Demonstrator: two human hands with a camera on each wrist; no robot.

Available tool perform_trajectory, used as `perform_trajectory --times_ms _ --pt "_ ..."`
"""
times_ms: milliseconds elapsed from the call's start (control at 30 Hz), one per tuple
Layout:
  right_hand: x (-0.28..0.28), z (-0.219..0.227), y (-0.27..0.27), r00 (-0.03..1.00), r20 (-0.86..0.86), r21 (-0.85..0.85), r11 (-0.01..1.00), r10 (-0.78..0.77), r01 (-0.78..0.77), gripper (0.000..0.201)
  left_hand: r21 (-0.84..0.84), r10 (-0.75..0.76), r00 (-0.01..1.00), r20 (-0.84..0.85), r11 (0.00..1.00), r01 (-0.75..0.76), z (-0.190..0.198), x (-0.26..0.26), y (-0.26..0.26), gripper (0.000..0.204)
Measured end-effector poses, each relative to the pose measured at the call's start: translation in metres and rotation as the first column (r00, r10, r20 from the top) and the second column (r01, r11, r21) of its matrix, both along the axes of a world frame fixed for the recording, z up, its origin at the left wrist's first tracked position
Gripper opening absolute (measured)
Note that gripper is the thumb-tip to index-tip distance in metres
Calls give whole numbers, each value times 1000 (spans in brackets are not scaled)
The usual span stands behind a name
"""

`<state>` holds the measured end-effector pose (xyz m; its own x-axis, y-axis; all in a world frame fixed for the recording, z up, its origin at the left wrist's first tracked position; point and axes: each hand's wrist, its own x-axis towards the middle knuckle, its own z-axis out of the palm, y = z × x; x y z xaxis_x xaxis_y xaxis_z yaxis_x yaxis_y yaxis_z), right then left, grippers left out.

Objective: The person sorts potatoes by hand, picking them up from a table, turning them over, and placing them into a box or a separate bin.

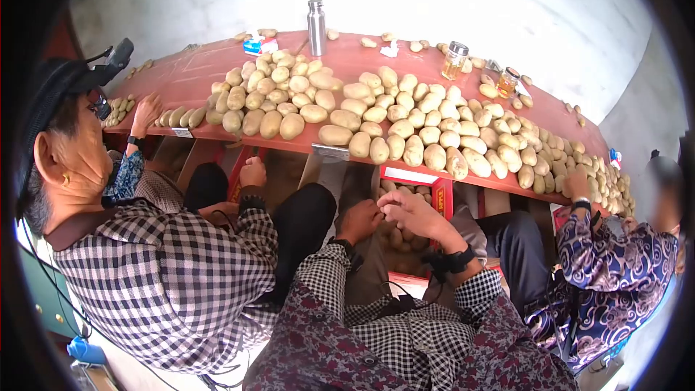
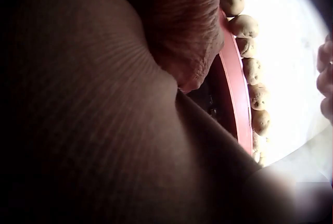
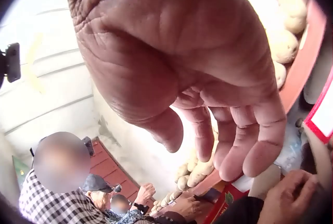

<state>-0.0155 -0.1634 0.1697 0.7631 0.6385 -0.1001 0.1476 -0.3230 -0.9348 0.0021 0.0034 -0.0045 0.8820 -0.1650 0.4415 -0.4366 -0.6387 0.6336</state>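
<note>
My right hand (image 1: 414,211) is raised over my lap, in front of the table's near edge. The right wrist view shows its palm with fingers (image 3: 237,146) loosely bent and nothing between them. Beside it and slightly lower is my left hand (image 1: 360,221), its fingers loosely curled; the same hand (image 3: 289,198) is at lower right in the right wrist view. In the left wrist view it is a dark close-up. Nearest to both are a heap of potatoes (image 1: 413,150) along the red table's edge and a red-rimmed box (image 1: 443,199) of potatoes below.
A steel bottle (image 1: 316,27), a tissue pack (image 1: 260,45) and two glass jars, one a tall jar (image 1: 455,60), stand on the red table (image 1: 195,72). A person in a checked jacket (image 1: 166,275) sits close at left, another in a patterned top (image 1: 615,268) at right.
</note>
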Motion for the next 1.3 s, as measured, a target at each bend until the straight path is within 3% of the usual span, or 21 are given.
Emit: perform_trajectory --times_ms 33,133,167,267,300,367,467,567,633,733,900,1033,1133,1233,1300 --pt "5 1 2 1000 -5 15 1000 -15 15 23 -5 -22 999 26 1000 22 1 0 -1 15" --pt "32 -7 4 974 224 13 1000 22 -26 25 28 -8 1000 -7 1000 8 9 -1 -3 16" --pt "40 -5 5 927 376 -8 1000 8 -5 27 7 -17 1000 5 1000 16 -4 5 -3 16" --pt "73 11 4 924 379 -26 998 -46 61 29 113 -21 994 -112 993 33 -1 6 0 17" --pt "82 25 4 910 406 -52 993 -77 108 29 100 -21 999 -37 995 25 7 3 -2 16" --pt "124 26 2 913 382 -105 975 -142 195 30 119 -17 997 -71 993 26 6 4 -1 17" --pt "170 27 -8 815 524 -19 954 -247 300 30 143 -3 997 -73 990 14 -4 5 -2 18" --pt "212 27 -24 695 691 -194 874 -200 444 36 157 17 995 -94 988 -2 -6 2 -1 19" --pt "241 15 -40 651 734 -224 836 -192 500 44 166 13 995 -103 986 4 -6 1 -1 18" --pt "257 24 -50 675 713 -362 724 -191 587 57 141 1 997 -71 990 9 -3 1 -3 17" --pt "267 24 -55 647 758 -460 631 -88 625 68 108 -11 999 -48 994 16 -2 1 -3 16" --pt "271 20 -57 686 728 -505 663 -17 553 59 95 -8 999 -36 995 12 -2 3 -4 15" --pt "271 17 -59 693 720 -538 624 -9 567 53 109 6 999 -46 994 -1 -5 2 -5 15" --pt "264 26 -58 672 740 -572 513 -14 641 47 111 -1 999 -49 994 7 -3 2 -4 14" --pt "265 23 -63 624 781 -533 511 -10 675 48 124 1 998 -69 992 7 0 2 -4 14"
